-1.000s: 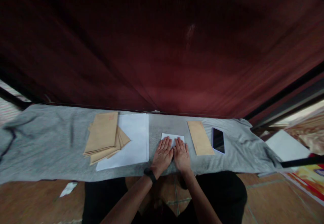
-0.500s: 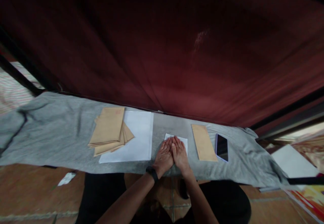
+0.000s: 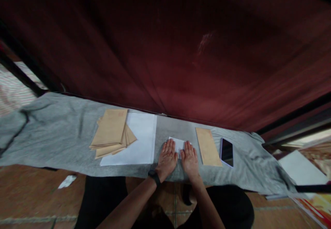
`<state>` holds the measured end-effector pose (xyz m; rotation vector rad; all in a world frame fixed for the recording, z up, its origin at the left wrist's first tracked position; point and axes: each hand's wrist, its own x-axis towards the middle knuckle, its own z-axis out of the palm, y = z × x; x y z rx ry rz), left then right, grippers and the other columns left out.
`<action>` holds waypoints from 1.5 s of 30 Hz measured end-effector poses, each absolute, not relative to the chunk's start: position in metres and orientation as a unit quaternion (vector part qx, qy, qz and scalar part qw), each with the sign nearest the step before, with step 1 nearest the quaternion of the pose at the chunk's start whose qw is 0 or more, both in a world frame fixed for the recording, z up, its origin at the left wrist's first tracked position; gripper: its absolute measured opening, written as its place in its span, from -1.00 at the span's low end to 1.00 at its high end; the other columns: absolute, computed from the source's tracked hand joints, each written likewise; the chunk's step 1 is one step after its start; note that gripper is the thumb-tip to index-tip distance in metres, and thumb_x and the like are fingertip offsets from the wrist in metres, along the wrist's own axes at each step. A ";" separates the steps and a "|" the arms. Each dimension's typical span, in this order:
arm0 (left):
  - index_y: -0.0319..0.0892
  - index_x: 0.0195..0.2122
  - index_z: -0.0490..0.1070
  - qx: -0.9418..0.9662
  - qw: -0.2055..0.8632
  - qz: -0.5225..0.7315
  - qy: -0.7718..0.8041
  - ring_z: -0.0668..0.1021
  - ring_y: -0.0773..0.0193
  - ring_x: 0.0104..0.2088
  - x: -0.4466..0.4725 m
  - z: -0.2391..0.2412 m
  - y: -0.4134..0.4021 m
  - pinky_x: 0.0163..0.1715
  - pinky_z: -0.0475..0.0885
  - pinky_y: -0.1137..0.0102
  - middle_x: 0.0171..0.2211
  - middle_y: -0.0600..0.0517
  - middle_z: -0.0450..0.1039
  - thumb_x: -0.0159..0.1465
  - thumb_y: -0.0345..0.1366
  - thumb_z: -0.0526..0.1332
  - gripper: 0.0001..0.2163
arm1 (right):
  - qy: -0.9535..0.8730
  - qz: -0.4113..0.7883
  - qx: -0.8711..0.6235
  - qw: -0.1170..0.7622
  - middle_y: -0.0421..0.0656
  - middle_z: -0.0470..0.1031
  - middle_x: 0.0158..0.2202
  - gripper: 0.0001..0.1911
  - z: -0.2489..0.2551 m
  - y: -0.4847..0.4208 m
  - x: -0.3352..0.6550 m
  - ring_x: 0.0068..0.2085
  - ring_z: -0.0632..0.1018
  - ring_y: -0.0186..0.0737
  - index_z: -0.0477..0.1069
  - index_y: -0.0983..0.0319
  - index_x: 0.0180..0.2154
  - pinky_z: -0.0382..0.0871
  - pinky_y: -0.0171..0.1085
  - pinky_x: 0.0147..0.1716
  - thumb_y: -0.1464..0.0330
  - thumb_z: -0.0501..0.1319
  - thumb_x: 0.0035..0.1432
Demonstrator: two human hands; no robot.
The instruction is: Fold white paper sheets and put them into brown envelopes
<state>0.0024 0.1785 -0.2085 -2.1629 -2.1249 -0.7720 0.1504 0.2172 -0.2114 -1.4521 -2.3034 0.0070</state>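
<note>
A small folded white paper [image 3: 179,145] lies on the grey cloth in front of me, partly covered by my hands. My left hand [image 3: 167,158], with a black band at the wrist, rests flat on its left side, fingers stretched out. Flat on its right side lies my right hand [image 3: 189,159], fingers extended forward. A strip of the paper shows between the two hands. Just right of my right hand is a single brown envelope [image 3: 208,147]. To the left, a fanned stack of brown envelopes [image 3: 110,129] overlaps larger white sheets [image 3: 141,139].
A phone [image 3: 227,152] lies face up right of the single envelope. Grey cloth [image 3: 59,129] covers the narrow surface. Behind it hangs a dark red curtain-like sheet [image 3: 165,67]. A white scrap [image 3: 67,181] is on the tiled floor at left.
My hands were together over the middle of the folded paper; they have slid apart to its left and right sides, uncovering the middle.
</note>
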 end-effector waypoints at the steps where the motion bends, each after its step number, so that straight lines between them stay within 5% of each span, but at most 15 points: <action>1: -0.36 0.40 0.01 -0.685 0.003 -0.245 -0.686 0.11 0.08 0.41 0.002 -0.208 0.182 0.38 0.05 0.05 0.38 -0.23 0.12 0.36 -0.32 -0.03 -0.43 | -0.826 0.002 -0.523 0.208 0.16 0.15 0.37 -0.41 -0.211 0.217 0.150 0.39 0.16 0.00 0.09 0.39 0.37 0.04 0.08 0.32 0.22 -0.13 0.46; 8: -0.26 0.35 0.15 -0.713 -0.021 -0.218 -0.666 0.08 0.09 0.42 0.002 -0.202 0.197 0.39 0.02 0.06 0.40 -0.15 0.09 0.39 -0.31 -0.03 -0.50 | -0.821 0.011 -0.532 0.205 0.13 0.15 0.37 -0.40 -0.210 0.216 0.148 0.39 0.18 0.02 0.11 0.36 0.36 0.01 0.10 0.32 0.18 -0.13 0.46; 16: -0.39 0.37 0.07 -0.699 -0.005 -0.222 -0.680 0.09 0.08 0.42 -0.006 -0.200 0.188 0.39 0.05 0.09 0.38 -0.24 0.10 0.41 -0.22 -0.03 -0.45 | -0.800 -0.019 -0.566 0.196 0.21 0.14 0.36 -0.39 -0.209 0.211 0.145 0.39 0.17 0.05 0.08 0.45 0.36 0.00 0.10 0.32 0.22 -0.14 0.46; 25: -0.17 0.33 0.21 -0.734 0.038 -0.189 -0.651 0.16 0.14 0.40 -0.018 -0.195 0.148 0.38 0.11 0.11 0.38 -0.05 0.16 0.42 -0.26 0.01 -0.54 | -0.791 -0.055 -0.585 0.173 0.16 0.16 0.37 -0.44 -0.206 0.208 0.142 0.38 0.19 0.02 0.13 0.44 0.35 0.03 0.05 0.32 0.32 -0.18 0.45; 32: -0.30 0.35 0.15 -0.775 0.046 -0.190 -0.601 0.19 0.10 0.39 -0.022 -0.193 0.138 0.36 0.12 0.09 0.37 -0.18 0.16 0.40 -0.27 0.02 -0.50 | -0.794 -0.041 -0.579 0.181 0.17 0.16 0.36 -0.45 -0.198 0.206 0.143 0.39 0.18 0.02 0.11 0.44 0.35 0.03 0.07 0.32 0.33 -0.14 0.45; 39: -0.35 0.37 0.11 -0.790 0.043 -0.157 -0.591 0.17 0.10 0.39 -0.025 -0.191 0.139 0.38 0.07 0.12 0.37 -0.20 0.14 0.34 -0.37 0.00 -0.45 | -0.865 0.017 -0.456 0.206 -0.02 0.20 0.37 -0.47 -0.202 0.164 0.127 0.38 0.21 -0.15 0.08 0.27 0.38 0.09 -0.05 0.33 0.28 -0.14 0.48; 45: -0.35 0.39 0.03 -0.788 0.042 -0.161 -0.593 0.15 0.10 0.40 -0.025 -0.191 0.138 0.37 0.08 0.09 0.38 -0.21 0.12 0.34 -0.34 0.01 -0.41 | -0.847 -0.026 -0.482 0.224 0.06 0.21 0.35 -0.43 -0.208 0.147 0.140 0.36 0.24 -0.05 0.08 0.33 0.38 0.11 -0.01 0.32 0.20 -0.06 0.47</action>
